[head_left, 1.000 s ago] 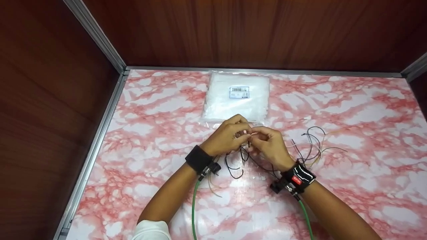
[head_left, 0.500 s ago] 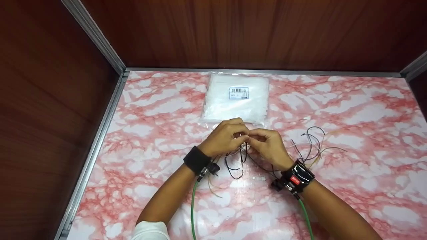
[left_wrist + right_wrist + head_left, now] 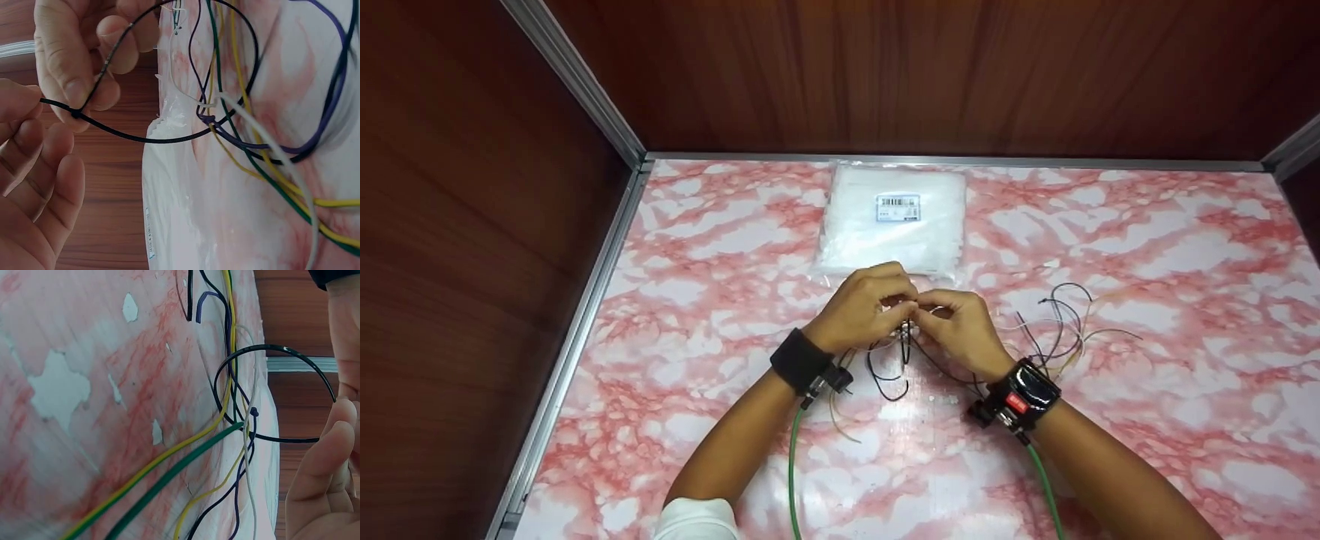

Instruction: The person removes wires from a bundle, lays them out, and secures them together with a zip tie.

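My left hand (image 3: 862, 304) and right hand (image 3: 964, 326) meet fingertip to fingertip near the middle of the table. Between them a black wire (image 3: 163, 140) is bent into a loop. Its short end is pinched by the left hand (image 3: 34, 185), seen at the lower left of the left wrist view. There the right hand (image 3: 64, 50) pinches the same wire at a small knot or crossing (image 3: 75, 113). In the right wrist view the loop (image 3: 275, 347) hangs around other coloured wires, and fingers hide its tied part. Yellow, green, white and purple wires lie below.
A clear plastic bag (image 3: 855, 232) with white contents and a barcode label lies just beyond the hands. Loose wire ends (image 3: 1061, 337) spread beside the right wrist. Dark wood panels (image 3: 930, 75) rise behind and left. Green cables (image 3: 793, 480) trail from both wrist cameras.
Both hands have shifted slightly left, their fingertips still together. The black wire hanging beneath them shows a little more. The bag stays in place.
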Available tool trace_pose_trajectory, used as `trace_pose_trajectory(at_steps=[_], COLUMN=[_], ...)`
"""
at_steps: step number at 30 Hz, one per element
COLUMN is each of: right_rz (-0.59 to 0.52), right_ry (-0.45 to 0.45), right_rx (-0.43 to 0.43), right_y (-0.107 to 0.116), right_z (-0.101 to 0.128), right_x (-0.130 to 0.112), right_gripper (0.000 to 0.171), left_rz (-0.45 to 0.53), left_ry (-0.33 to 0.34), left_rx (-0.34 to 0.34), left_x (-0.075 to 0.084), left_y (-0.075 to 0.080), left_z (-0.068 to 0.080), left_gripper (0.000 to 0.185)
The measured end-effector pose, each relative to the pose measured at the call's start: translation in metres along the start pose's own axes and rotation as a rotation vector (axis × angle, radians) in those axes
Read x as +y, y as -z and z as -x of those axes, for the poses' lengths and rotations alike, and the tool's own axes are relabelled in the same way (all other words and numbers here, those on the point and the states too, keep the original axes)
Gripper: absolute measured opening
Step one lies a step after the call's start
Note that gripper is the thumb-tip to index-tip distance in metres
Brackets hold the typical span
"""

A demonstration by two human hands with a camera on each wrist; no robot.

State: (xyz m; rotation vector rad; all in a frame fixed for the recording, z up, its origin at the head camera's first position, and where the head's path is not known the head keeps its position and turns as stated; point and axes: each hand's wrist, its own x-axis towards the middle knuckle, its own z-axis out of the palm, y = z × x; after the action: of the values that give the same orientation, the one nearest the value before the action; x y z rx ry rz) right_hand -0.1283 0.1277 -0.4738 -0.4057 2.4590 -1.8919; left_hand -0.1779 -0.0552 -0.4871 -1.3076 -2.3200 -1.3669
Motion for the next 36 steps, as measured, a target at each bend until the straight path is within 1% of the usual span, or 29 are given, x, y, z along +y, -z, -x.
trace_pose_trajectory(at_steps=[3,8,12,15,16,25,32,36], right_rz=[0.015,0.033,0.04,0.055,0.061,0.114,0.129,0.18], right_ry=[0.016,0.009,-0.016,-0.011,-0.006,0.011,0.022,0.048], right_rx=[0.002,0.004,0.008,0.012,0.012,-0.01,-0.019,-0.017], right_y=[-0.002,-0.004,-0.004,-0.004,-0.004,-0.005,-0.007,-0.007], right_z=[0.0,-0.002,-0.005,-0.007,-0.007,-0.006,-0.006,-0.006], right_x=[0.0,0.002,0.021,0.037,0.039,0.042,0.043,0.044], right_gripper=[0.014,0.014,0.012,0.012,0.011,0.014,0.015,0.014], left_rz=[0.003,-0.001,0.001,0.003,0.003,0.034,0.069,0.08], left_ry=[0.004,0.009,-0.005,-0.016,-0.021,-0.046,-0.07,-0.093], left_rx=[-0.002,0.0,0.008,0.018,0.022,0.054,0.1,0.126], left_x=[0.002,0.004,0.004,0.004,0.005,0.009,0.014,0.017], left_y=[0.002,0.005,0.005,0.005,0.005,0.008,0.011,0.012], left_z=[0.0,0.001,0.001,0.001,0.001,0.0,-0.002,-0.004], left_gripper=[0.005,0.006,0.006,0.006,0.007,0.007,0.007,0.01])
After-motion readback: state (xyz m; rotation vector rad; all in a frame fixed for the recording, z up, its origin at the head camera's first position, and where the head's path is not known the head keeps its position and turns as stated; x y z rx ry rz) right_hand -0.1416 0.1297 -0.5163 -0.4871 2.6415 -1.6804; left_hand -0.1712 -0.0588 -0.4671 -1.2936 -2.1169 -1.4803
